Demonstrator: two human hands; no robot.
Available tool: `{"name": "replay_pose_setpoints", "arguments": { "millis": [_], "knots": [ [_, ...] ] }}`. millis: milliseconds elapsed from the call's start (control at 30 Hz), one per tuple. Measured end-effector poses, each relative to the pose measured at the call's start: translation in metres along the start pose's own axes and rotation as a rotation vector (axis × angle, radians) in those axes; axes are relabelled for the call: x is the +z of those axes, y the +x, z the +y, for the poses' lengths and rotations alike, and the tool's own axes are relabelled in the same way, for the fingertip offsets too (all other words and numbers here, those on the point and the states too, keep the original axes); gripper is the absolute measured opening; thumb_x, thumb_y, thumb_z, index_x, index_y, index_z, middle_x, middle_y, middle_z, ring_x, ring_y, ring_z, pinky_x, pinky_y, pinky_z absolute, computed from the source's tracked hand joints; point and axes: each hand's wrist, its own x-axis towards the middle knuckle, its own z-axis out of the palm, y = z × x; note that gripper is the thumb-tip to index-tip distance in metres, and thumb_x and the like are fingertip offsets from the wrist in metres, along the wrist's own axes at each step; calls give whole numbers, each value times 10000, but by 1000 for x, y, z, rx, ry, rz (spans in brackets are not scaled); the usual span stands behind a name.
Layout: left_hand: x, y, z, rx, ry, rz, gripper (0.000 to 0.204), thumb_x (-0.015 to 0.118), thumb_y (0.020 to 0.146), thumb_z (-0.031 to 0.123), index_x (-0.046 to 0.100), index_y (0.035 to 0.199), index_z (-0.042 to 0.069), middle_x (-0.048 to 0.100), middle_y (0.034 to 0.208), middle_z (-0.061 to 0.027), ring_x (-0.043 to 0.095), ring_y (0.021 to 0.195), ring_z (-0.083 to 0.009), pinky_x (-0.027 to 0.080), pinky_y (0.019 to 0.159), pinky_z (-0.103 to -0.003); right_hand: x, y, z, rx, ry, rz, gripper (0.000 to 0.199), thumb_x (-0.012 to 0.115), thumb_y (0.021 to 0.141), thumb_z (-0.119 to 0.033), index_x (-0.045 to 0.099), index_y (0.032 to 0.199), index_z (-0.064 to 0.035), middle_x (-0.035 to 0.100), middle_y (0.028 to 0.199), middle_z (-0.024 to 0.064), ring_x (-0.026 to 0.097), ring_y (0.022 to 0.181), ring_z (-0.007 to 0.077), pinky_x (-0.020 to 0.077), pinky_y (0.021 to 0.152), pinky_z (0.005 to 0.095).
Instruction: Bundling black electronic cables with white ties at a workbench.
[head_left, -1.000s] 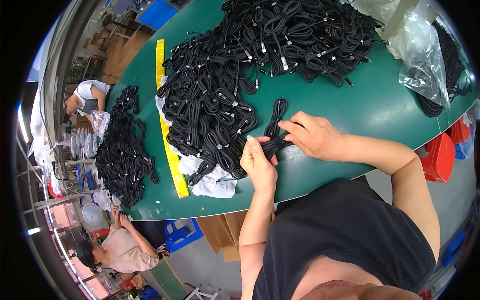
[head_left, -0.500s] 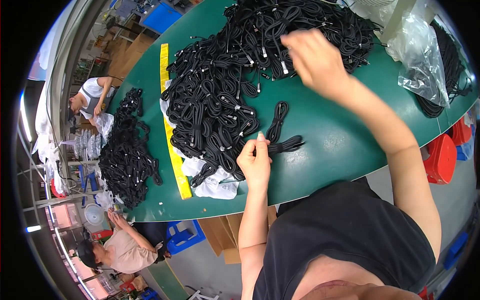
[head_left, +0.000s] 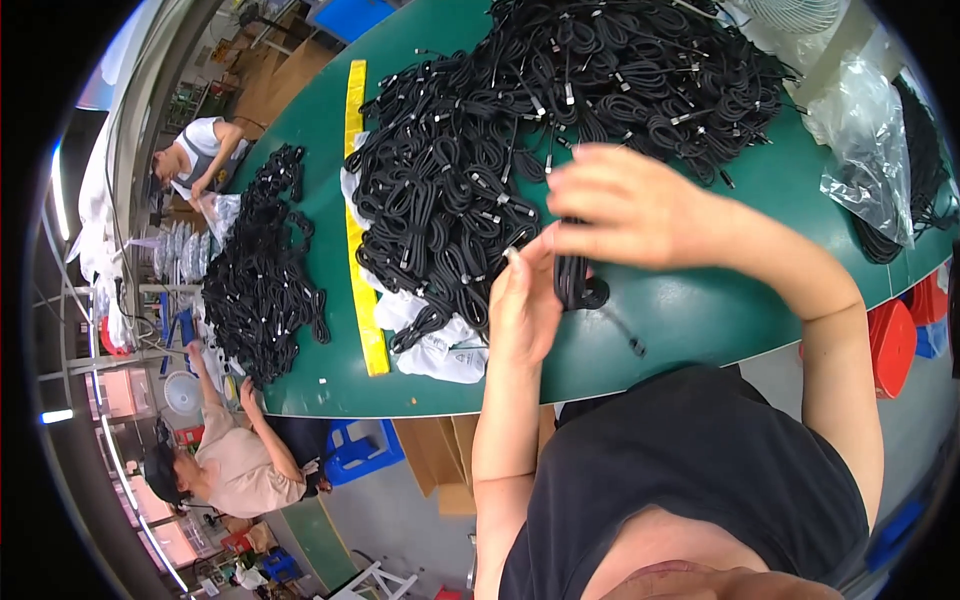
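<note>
My left hand [head_left: 525, 310] is closed at the edge of the green table, its raised thumb beside a coiled black cable [head_left: 572, 282]. That coil hangs between my two hands. My right hand [head_left: 640, 210] reaches across from the right, its thumb and fingers around the coil's upper part; its fingertips are slightly blurred. A loose cable end with a dark plug [head_left: 636, 346] dangles below the coil, smeared by motion. Just beyond my hands lies a large heap of coiled black cables [head_left: 440, 180] with silver and black plugs.
A yellow strip [head_left: 356, 220] crosses the green table [head_left: 700, 310], with white plastic bags [head_left: 440, 350] beside it. Farther left lies another cable heap [head_left: 255, 280], with two people near it. Clear bags [head_left: 865, 150] and a fan [head_left: 795, 12] stand right; red stools [head_left: 890, 345] below.
My right hand has come down and left from the far heap to meet my left hand at the coil. The coil now hangs down, and a plug end swings below. My view has shifted slightly.
</note>
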Motion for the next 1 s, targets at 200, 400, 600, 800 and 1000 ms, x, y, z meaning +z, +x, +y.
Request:
{"name": "replay_pose_setpoints", "arguments": {
  "millis": [200,400,600,800,1000],
  "knots": [
    [1,2,-10,19,-151,-42,415,594,839,138,453,1196,-18,555,1097,-80,518,1008,-157,408,886,-308,0,-11,-25,207,148,-118,349,593,660,-55,577,1007,-81,528,1019,92,507,979,267,457,803,411],
    [12,1,-13,19,-184,-1,453,621,798,52,434,1209,19,525,1108,-41,523,970,-144,415,852,-290,10,-20,-31,214,180,-38,443,604,624,50,581,1052,-62,500,1106,138,496,1023,312,461,839,395],
    [16,-3,-11,247,-90,207,410,581,790,-61,429,1157,43,504,999,-64,531,924,-139,451,835,-243,8,-23,-52,615,595,52,498,597,690,27,490,1174,-20,472,1115,148,526,959,262,487,760,319],
    [21,-2,-20,381,18,241,330,581,785,-81,431,1052,43,475,1037,-82,532,934,-156,452,847,-257,6,-22,-63,841,974,51,548,577,750,12,401,1269,14,478,1108,149,536,920,204,477,771,306],
    [18,-4,-25,311,13,225,221,583,833,58,536,1043,6,576,1035,-77,542,943,-151,439,848,-288,18,-23,-70,1023,1207,235,532,476,786,110,347,1295,23,469,1150,118,487,1080,186,425,896,316]
  ]
}}
